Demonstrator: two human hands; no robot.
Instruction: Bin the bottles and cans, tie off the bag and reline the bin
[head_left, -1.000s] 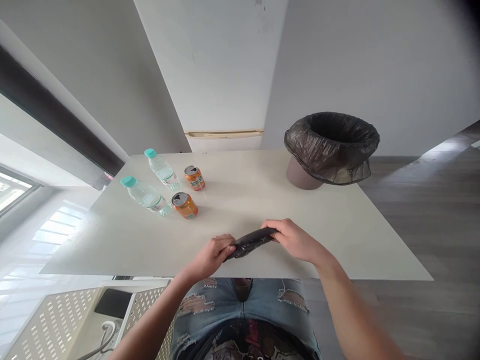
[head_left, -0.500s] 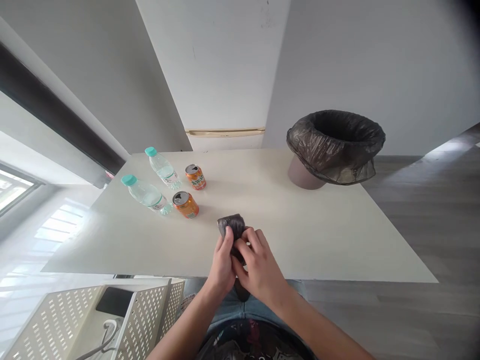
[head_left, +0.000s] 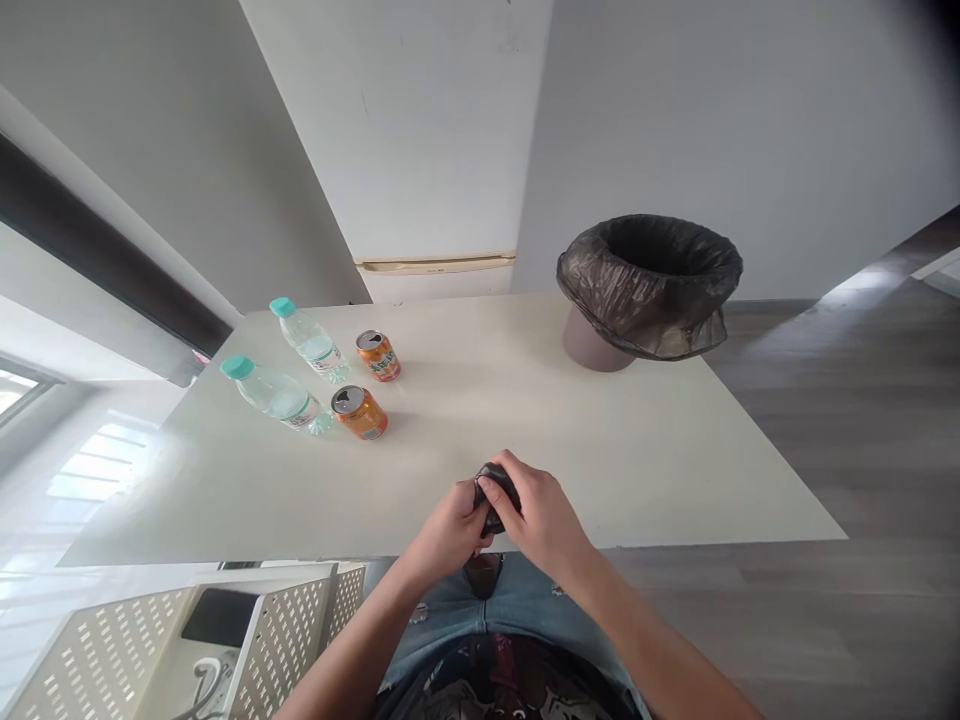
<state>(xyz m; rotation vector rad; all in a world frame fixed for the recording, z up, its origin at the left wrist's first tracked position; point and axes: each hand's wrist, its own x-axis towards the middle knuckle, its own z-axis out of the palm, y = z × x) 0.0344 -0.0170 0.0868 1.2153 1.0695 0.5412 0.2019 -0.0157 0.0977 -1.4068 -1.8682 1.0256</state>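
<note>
My left hand (head_left: 448, 528) and my right hand (head_left: 541, 515) meet over the near edge of the white table (head_left: 525, 440). Between them they pinch a small dark folded plastic bag (head_left: 493, 489), squeezed into a tight bundle. Both hands have their fingers closed on it, and most of the bundle is hidden by them. A bin lined with a black bag (head_left: 649, 280) stands at the far right of the table.
Two water bottles with teal caps (head_left: 274, 391) (head_left: 307, 340) and two orange cans (head_left: 360, 412) (head_left: 377, 355) stand at the table's far left. A white perforated basket (head_left: 247, 640) sits low on the left, beside my knees. Grey wooden floor lies to the right.
One second ago the bag was stretched long between my hands. They came together, folding it smaller, and now hold it as a compact bundle nearer the table's front edge.
</note>
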